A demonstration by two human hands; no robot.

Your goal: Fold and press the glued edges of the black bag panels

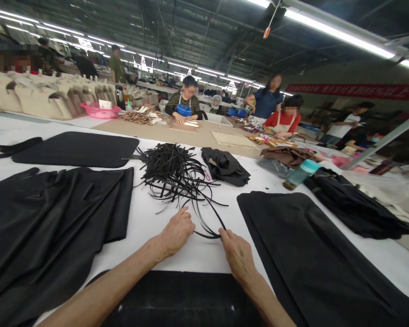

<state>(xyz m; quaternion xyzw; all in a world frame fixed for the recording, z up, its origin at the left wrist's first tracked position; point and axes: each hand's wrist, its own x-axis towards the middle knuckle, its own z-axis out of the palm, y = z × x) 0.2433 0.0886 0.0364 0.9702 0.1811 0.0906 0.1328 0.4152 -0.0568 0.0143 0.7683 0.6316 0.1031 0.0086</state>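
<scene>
A tangled heap of thin black strips (170, 165) lies on the white tabletop, several of them trailing toward me. My right hand (237, 252) pinches a few of these strips between thumb and fingers, and they loop back up to the heap. My left hand (177, 230) is closed, with its index finger partly stretched forward. One black strip (207, 235) runs from its fingers across to my right hand. Just below both hands, a black sheet (180, 299) lies at the near table edge.
Black sheets lie stacked at left (54, 213) and right (313, 245), with a flat black panel (77, 149) behind the left stack. A folded black bundle (225, 165) sits beyond the strips. A teal-lidded bottle (301, 175) stands at right. Co-workers (184, 102) sit across the table.
</scene>
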